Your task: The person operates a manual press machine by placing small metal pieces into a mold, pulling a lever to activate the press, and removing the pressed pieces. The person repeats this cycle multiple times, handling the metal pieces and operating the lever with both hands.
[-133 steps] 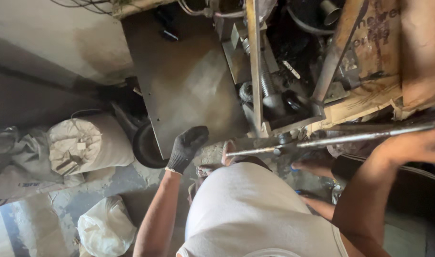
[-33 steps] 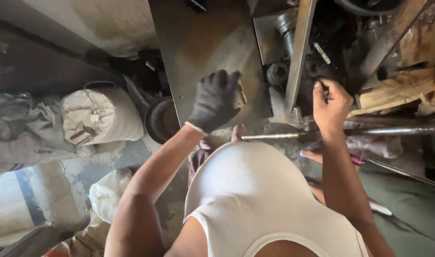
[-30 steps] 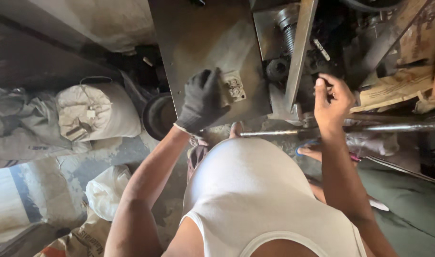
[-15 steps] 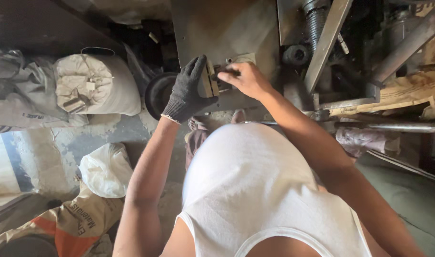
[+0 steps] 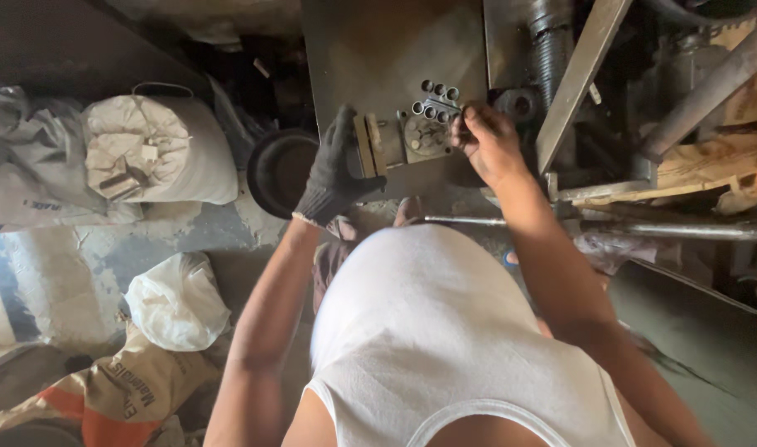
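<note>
Two hands outstretched, gloved left hand (image 5: 333, 170) gripping metal block (image 5: 399, 141), bare right hand (image 5: 488, 145) pinching its edge

Your left hand (image 5: 333, 170) wears a dark knitted work glove, charcoal to black, that covers all the fingers and ends in a ribbed cuff with a thin pale edge at the wrist. Your right hand (image 5: 488, 142) is bare, with no glove, ring or watch in view. Both forearms and upper arms are uncovered up to the shoulders. You have on a white sleeveless vest (image 5: 445, 331) of plain, fine-ribbed cloth, with a scooped neckline trimmed by a narrow band and wide armholes.
</note>
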